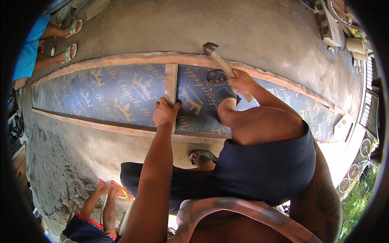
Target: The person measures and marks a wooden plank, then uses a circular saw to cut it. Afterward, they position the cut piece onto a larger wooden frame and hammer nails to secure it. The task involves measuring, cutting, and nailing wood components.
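My right hand (242,82) is closed round the wooden handle of a claw hammer (221,61). The hammer's dark head lies over the far wooden rail (190,59) of a long frame. My left hand (165,112) rests on a short wooden crosspiece (171,83), its fingers bent over the wood with the thumb on the right side. The crosspiece spans the frame from the far rail to the near rail (137,132). Inside the frame lies a dark blue panel (133,93) with gold crown prints. My right foot in a black sandal (221,87) stands on the panel.
My other sandal (200,157) is on the ground by the near rail. One person in blue shorts (30,52) stands at far left; another person's legs (97,202) are at lower left. Concrete blocks (328,26) stand at far right, bicycles (356,170) at lower right.
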Demonstrator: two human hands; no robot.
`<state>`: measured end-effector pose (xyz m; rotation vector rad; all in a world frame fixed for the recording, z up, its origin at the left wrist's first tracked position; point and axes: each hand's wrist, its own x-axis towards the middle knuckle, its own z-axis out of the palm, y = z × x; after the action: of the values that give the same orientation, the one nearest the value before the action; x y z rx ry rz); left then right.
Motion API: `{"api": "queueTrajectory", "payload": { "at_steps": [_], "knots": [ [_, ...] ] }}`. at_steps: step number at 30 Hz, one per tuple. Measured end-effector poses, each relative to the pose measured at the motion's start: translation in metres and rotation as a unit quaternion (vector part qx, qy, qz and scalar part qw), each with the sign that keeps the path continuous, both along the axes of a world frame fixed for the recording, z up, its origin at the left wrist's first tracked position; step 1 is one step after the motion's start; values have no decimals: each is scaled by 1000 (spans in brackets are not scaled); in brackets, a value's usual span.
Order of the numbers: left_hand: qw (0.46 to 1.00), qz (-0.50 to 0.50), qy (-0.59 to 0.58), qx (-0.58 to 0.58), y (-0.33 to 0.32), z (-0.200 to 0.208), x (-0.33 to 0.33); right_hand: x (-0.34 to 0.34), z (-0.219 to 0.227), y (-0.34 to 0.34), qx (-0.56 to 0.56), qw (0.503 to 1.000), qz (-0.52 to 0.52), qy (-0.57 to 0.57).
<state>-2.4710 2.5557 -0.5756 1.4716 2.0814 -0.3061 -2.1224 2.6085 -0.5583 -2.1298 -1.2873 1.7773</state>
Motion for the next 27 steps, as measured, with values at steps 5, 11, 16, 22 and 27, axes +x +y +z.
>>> {"api": "queueTrajectory", "payload": {
  "at_steps": [5, 11, 16, 22, 27],
  "knots": [
    [1000, 1, -3, -7, -1, -5, 0, -3, 5, 0, -4, 1000, -3, -3],
    [1000, -1, -3, -7, 0, -3, 0, -3, 5, 0, -7, 1000, -6, -5],
    [1000, 1, 7, -13, 2, 0, 7, 0, 1, -1, -4, 1000, -6, -5],
    [999, 2, 6, -31, 5, -7, 7, 3, 5, 3, 7, 1000, 16, -19],
    [999, 10, -5, -32, 5, -6, 1, -10, 35, 14, 179, 980, 90, -9]
  ]
}}
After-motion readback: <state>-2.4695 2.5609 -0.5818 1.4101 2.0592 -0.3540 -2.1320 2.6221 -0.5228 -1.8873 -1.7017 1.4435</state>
